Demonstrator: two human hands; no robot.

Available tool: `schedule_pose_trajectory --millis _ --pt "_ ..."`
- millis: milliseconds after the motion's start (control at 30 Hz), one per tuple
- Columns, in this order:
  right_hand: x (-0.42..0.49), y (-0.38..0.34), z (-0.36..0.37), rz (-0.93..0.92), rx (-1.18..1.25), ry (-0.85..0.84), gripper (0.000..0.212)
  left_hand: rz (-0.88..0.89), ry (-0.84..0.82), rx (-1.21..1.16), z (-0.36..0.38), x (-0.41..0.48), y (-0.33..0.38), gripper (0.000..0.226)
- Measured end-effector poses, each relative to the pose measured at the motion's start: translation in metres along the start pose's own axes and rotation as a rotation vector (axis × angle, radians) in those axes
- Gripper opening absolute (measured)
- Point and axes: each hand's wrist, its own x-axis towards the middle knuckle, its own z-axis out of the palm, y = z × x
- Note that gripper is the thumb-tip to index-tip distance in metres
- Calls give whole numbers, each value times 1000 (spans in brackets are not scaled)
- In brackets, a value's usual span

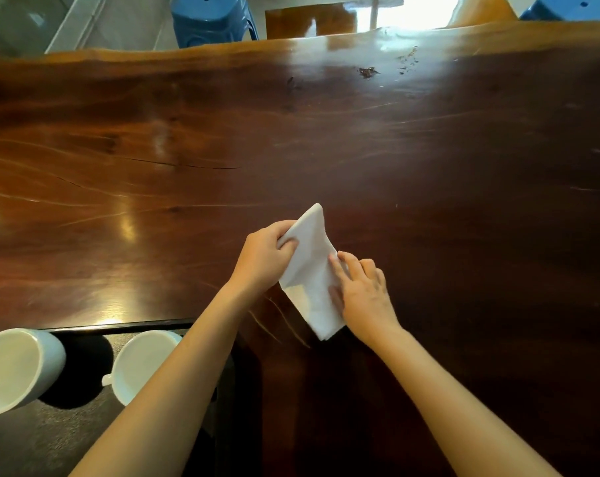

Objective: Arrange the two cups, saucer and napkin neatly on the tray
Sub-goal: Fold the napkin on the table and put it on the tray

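A white folded napkin is held over the dark wooden table. My left hand pinches its upper left edge. My right hand presses fingers on its lower right side. At the lower left lies a black tray holding two white cups: one at the far left, the other with a small handle, partly hidden by my left forearm. No saucer is visible.
Blue plastic stools stand beyond the table's far edge, another at the top right. The tray's rim runs just left of my left forearm.
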Motion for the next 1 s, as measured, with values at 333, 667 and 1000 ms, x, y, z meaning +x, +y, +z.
schedule_pose_trajectory --millis 333,667,1000 --pt "7 16 -45 488 1063 35 40 172 92 1 49 -56 -27 42" --pt "-14 18 -31 422 795 -66 22 52 158 -2 101 -106 -48 49" --pt "-30 16 -18 280 503 68 28 -271 280 -169 115 -118 -41 51"
